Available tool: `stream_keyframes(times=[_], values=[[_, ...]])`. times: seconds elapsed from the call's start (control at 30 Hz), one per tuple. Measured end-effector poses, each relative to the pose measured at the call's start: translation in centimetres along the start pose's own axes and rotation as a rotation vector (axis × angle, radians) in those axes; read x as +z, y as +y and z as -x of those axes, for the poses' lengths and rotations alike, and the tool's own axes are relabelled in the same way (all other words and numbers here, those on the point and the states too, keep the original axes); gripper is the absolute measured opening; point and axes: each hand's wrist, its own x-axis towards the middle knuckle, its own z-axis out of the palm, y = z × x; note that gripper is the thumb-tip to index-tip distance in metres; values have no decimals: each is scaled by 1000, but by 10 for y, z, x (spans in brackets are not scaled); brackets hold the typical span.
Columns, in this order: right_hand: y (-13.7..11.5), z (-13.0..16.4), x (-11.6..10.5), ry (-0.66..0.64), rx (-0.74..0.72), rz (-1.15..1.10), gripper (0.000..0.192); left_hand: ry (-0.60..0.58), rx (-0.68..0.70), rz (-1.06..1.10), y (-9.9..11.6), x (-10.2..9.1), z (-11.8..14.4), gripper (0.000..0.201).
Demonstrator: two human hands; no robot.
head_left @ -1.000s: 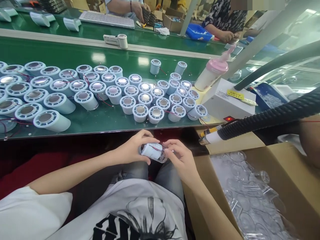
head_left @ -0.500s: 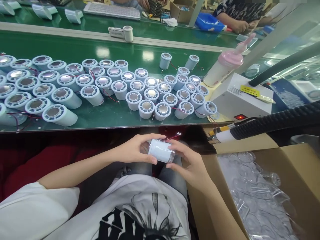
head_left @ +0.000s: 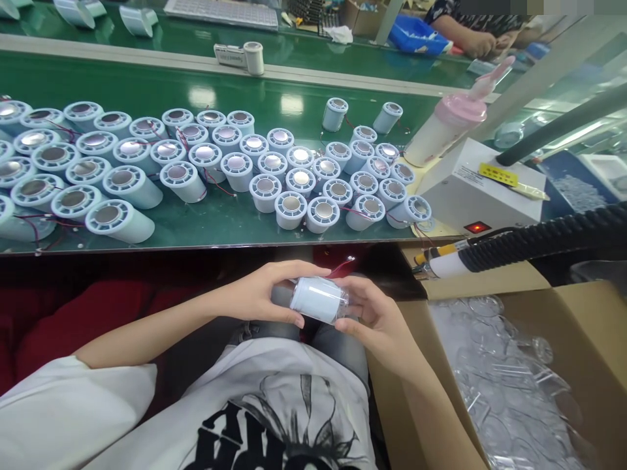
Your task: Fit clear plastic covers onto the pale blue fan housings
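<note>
Over my lap, a light blue plastic cylinder [head_left: 316, 298] lies on its side between my hands, with thin red and dark wires trailing from its top. A clear plastic cup-like cover [head_left: 343, 303] is around it and shows past its right end. My left hand [head_left: 274, 294] grips the left end, thumb below and fingers above. At the right end, my right hand [head_left: 369, 312] has curled fingers and a thumb on the clear cover. Many similar blue cylinders [head_left: 290, 210] with round metallic discs on top stand or lean on the green table just ahead.
A cardboard box [head_left: 582, 326] of clear plastic covers [head_left: 514, 378] stands at my right. Above it runs a black ribbed hose [head_left: 539, 245]. On the table's right are a white device [head_left: 482, 189] with a lit red switch and a pink-capped bottle [head_left: 445, 127]. Across the table, another person's hands [head_left: 482, 44] show.
My right hand has shifted slightly right, and more of the clear cover shows past the cylinder's right end. The view has tilted a little.
</note>
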Motion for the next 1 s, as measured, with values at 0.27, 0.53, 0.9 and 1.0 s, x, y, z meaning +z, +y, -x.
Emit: stream_keyframes(times=[0.27, 0.53, 0.9, 1.0], values=[[-1, -1, 4, -10, 91, -140, 40, 6, 68, -52, 0, -1, 3, 71], [9, -5, 8, 28, 243, -325, 42, -14, 118, -82, 0, -3, 2, 70], [5, -11, 20, -17, 453, -485, 55, -36, 223, -122, -6, -4, 2, 72], [5, -12, 22, -36, 517, -525, 53, -47, 231, -123, -7, -5, 3, 71]])
